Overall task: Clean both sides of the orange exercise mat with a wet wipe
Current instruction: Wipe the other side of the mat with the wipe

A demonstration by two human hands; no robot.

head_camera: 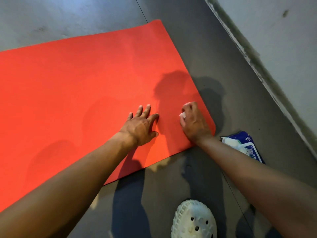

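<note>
The orange exercise mat (82, 86) lies flat on the grey floor, running off the left edge of the view. My left hand (140, 127) rests on it with straight, spread fingers, near the mat's near right corner. Just to the right, my right hand (193, 122) is curled round a crumpled white wet wipe (182, 115), pressing it down on the mat close to the rounded corner. Only small bits of the wipe show between the fingers.
A blue and white pack of wet wipes (243, 145) lies on the floor right of the mat's corner, its flap open. A white perforated shoe (193, 220) stands at the bottom. A pale wall (283, 48) runs along the right.
</note>
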